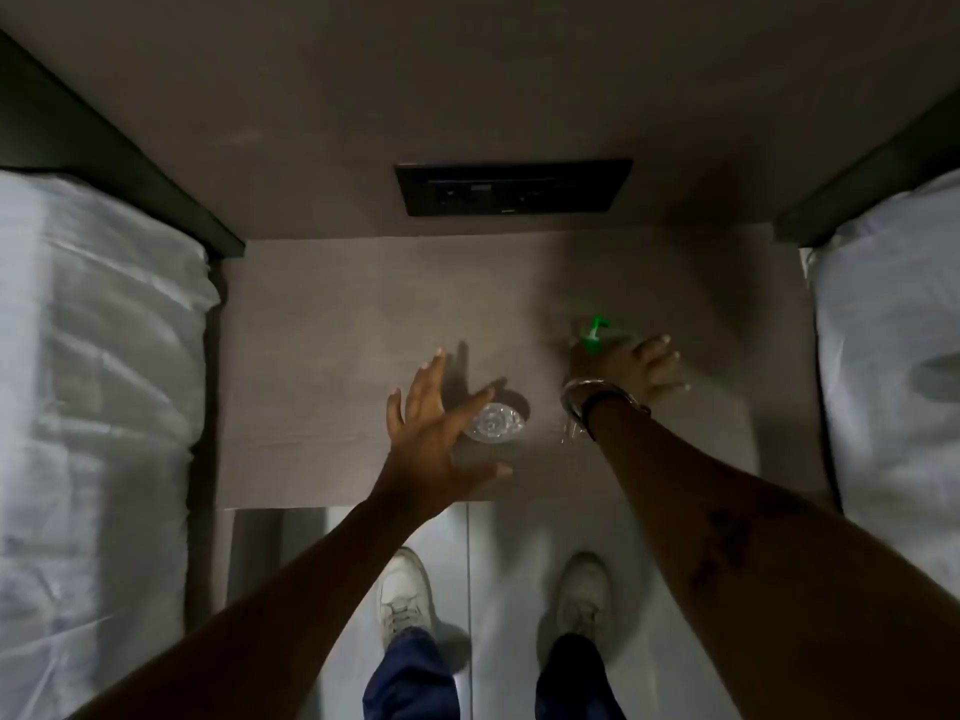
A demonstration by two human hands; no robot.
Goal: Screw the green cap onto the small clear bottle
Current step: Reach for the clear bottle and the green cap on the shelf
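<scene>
1. The left hand spreads open beside the small clear bottle, not gripping it
2. The right hand rests on the green cap; whether it grips, I cannot tell
3. Steady the bottle first, then seat the cap squarely
4. The bottle stands upright mid-counter, mouth uncapped, transparent

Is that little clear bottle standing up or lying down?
Upright: the small clear bottle shows its round open mouth from above, and the green cap is not on it.
</scene>
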